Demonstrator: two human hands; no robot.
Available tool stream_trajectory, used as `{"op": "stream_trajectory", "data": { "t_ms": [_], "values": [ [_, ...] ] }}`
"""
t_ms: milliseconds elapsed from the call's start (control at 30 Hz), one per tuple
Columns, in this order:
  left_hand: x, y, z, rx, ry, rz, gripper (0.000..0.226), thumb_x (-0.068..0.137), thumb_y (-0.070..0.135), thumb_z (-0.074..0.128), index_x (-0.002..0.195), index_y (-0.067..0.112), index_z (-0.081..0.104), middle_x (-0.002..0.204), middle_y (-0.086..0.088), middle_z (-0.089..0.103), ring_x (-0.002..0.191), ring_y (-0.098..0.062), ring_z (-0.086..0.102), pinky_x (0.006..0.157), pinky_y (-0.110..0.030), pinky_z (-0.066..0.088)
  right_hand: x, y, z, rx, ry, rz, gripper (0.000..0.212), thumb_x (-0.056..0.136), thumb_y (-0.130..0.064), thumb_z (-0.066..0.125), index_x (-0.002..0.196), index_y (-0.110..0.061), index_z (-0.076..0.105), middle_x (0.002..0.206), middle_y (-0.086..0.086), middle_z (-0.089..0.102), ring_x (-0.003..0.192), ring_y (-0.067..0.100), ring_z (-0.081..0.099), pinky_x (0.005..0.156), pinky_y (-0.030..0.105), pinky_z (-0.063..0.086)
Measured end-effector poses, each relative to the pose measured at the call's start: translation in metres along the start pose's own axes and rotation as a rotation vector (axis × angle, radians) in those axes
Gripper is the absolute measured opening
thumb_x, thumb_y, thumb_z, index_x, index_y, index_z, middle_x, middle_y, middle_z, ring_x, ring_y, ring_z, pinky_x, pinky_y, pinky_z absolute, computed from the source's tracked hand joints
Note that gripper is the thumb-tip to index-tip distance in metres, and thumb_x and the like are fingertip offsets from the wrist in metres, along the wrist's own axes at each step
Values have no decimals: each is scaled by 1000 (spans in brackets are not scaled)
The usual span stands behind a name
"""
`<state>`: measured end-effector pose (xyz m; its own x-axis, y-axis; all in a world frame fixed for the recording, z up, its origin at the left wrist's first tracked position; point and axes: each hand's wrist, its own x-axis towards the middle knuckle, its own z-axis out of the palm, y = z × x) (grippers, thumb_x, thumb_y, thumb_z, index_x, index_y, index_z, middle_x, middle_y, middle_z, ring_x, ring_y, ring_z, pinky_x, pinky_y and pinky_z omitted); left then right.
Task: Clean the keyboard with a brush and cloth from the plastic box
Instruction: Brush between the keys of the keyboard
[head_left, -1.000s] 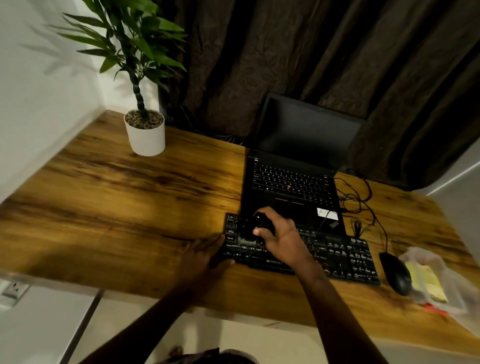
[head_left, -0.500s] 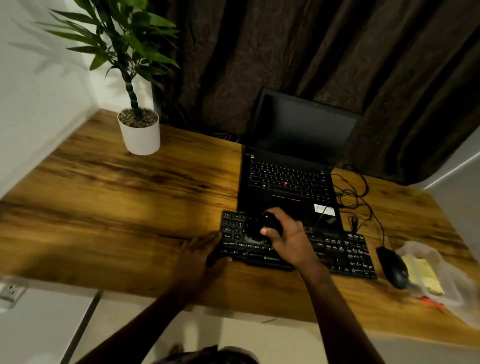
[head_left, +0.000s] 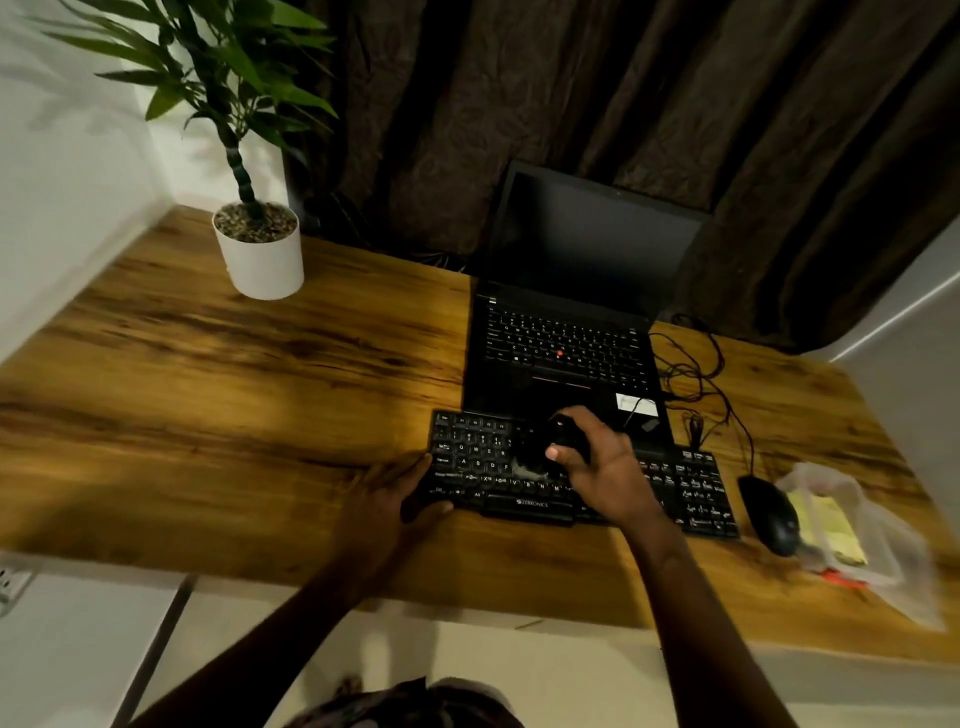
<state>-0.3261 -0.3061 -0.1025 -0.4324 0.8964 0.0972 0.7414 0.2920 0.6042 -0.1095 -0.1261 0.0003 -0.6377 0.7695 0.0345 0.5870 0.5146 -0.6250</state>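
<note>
Right hand (head_left: 602, 467) is curled round one rounded black brush (head_left: 535, 452) on the flat black keyboard (head_left: 467, 452); my left hand (head_left: 384, 499) lies flat against its corner.

Wooden desk (head_left: 260, 389), keyboard (head_left: 467, 457), laptop (head_left: 561, 343), mouse (head_left: 769, 514), potted plant (head_left: 260, 254)

Home desk (laptop (head_left: 566, 332), potted plant (head_left: 258, 244))
</note>
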Motion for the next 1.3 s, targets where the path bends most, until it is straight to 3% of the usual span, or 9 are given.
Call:
{"op": "stream_trajectory", "data": {
  "t_ms": [133,200,300,367,467,567,767,967,1300],
  "values": [
    [0,0,2,16,-2,4,90,80,88,21,143,31,51,146,6,52,131,-24,46,110,-46,27,6,4,3,23,-17,10,29,93,-30,65,116,-42,51,102,6,63,89,23,64,60,28,59],
    [0,0,2,-3,-3,-1,92,79,90,20,142,31,51,146,6,52,131,-24,46,111,-48,27,3,17,-7,2,-19,9,29,91,-34,66,115,-43,51,102,8,64,85,23,65,61,25,59],
    [0,0,2,-13,6,-5,92,78,90,21,142,31,52,145,7,53,132,-23,46,111,-49,28,-6,47,-26,-44,-13,78,37,84,-57,58,118,-52,47,108,11,59,90,28,63,65,37,62],
    [1,-1,2,-14,13,-6,92,78,90,22,142,31,53,145,8,53,132,-22,45,112,-50,28,-11,61,-34,-71,-3,89,37,84,-53,60,117,-58,44,111,13,57,93,30,62,67,39,62],
    [1,-2,2,9,-5,1,92,77,90,21,143,32,51,147,10,50,133,-20,44,112,-48,26,-12,61,-34,-74,29,74,36,88,-44,62,118,-54,45,111,14,57,94,29,61,67,39,62],
    [0,0,0,8,3,8,97,75,91,17,144,30,50,148,9,49,134,-22,43,112,-44,23,-10,47,-24,-61,21,24,38,86,-52,59,123,-46,48,105,8,62,95,29,60,70,44,60],
    [1,-1,1,23,-25,-11,98,74,93,15,146,34,45,151,12,45,137,-19,38,114,-43,19,-11,46,-39,-19,30,-8,32,91,-21,67,119,-29,54,97,5,65,81,21,67,57,15,53],
    [1,-2,2,10,-1,-1,97,76,92,15,143,31,50,147,10,50,133,-21,44,111,-46,27,-29,67,-61,-22,96,6,30,92,-13,66,120,-16,55,98,7,65,83,20,65,59,18,53],
    [2,-3,5,13,-6,8,93,78,90,20,143,31,51,147,10,49,132,-21,45,111,-48,31,-20,54,-51,44,57,-5,32,91,-11,67,115,-26,54,100,5,66,86,15,68,59,16,55]
  ]
}}
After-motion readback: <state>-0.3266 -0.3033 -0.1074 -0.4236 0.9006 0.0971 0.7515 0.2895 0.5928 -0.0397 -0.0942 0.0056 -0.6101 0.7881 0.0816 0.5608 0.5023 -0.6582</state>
